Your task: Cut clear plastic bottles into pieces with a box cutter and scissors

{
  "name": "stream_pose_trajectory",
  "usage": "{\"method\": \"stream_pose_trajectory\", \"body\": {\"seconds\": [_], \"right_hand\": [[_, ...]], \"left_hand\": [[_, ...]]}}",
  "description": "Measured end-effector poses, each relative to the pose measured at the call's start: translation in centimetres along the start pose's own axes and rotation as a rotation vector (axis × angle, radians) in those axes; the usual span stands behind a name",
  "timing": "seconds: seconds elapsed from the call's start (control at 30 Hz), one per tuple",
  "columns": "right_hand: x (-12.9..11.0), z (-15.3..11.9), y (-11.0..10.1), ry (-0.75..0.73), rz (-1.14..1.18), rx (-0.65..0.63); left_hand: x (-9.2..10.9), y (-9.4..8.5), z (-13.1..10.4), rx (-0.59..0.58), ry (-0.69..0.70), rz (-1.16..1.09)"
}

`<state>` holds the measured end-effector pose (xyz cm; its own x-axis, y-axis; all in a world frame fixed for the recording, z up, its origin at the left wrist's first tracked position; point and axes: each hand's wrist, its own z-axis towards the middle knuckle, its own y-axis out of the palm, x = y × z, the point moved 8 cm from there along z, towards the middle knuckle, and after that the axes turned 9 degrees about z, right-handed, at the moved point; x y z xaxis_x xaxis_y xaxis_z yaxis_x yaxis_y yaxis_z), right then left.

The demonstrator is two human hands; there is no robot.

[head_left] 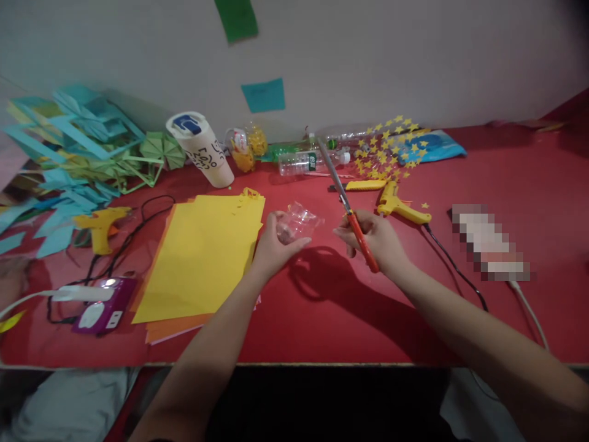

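My left hand (276, 244) is closed around a piece of clear, crinkled plastic (301, 222) above the red table (294, 344). To its right, my right hand (375, 239) grips scissors (361, 239) by their orange-red handles. The long metal blades point up and away, toward the clear bottles, and do not touch the plastic. Yellow paper sheets (202, 258) lie stacked on orange ones just left of my left hand.
Behind are a white tumbler (209, 153), clear bottles (299, 162) and yellow stars (391, 147). Yellow glue guns (402, 205) lie at both sides, with cables. A purple power block (103, 307) sits left, near folded paper shapes (87, 135). Another person's hand (11, 279) is at the far left.
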<state>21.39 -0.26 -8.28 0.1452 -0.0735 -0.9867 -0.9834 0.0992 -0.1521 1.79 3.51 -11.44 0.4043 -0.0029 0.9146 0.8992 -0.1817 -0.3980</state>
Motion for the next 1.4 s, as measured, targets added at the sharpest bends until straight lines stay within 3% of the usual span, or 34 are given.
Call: {"method": "stream_pose_trajectory", "body": {"seconds": [0.2, 0.4, 0.57, 0.73, 0.87, 0.97, 1.1, 1.27, 1.4], "right_hand": [[-1.0, 1.8, 1.0, -0.15, -0.237, 0.051], [-1.8, 1.9, 2.7, -0.214, -0.288, -0.063], [-1.4, 2.1, 2.1, -0.221, -0.146, 0.044], [-1.6, 3.4, -0.1, -0.18, 0.135, 0.189], [-1.1, 5.5, 0.2, -0.075, 0.088, 0.118], [-0.6, 6.9, 1.4, -0.083, -0.049, 0.069], [-0.1, 7.6, 2.8, -0.119, -0.085, 0.028], [0.0, 7.8, 2.8, -0.143, -0.032, -0.021], [0.5, 8.0, 2.7, -0.074, -0.006, -0.059]], "left_hand": [[1.1, -0.5, -0.5, 0.033, 0.023, 0.108], [1.7, -1.4, -0.6, 0.079, 0.055, 0.126], [1.2, -1.7, -0.6, 0.096, 0.053, 0.044], [-0.5, -2.5, 0.6, 0.101, -0.051, -0.258], [-1.1, -1.1, 1.4, -0.142, -0.12, -0.653], [-0.8, -0.1, 1.3, -0.293, -0.163, -0.811], [-0.9, 0.2, 1.0, -0.33, -0.232, -0.862], [-0.7, 0.3, 0.9, -0.331, -0.211, -0.866], [-0.8, 0.3, 0.9, -0.295, -0.183, -0.82]]}}
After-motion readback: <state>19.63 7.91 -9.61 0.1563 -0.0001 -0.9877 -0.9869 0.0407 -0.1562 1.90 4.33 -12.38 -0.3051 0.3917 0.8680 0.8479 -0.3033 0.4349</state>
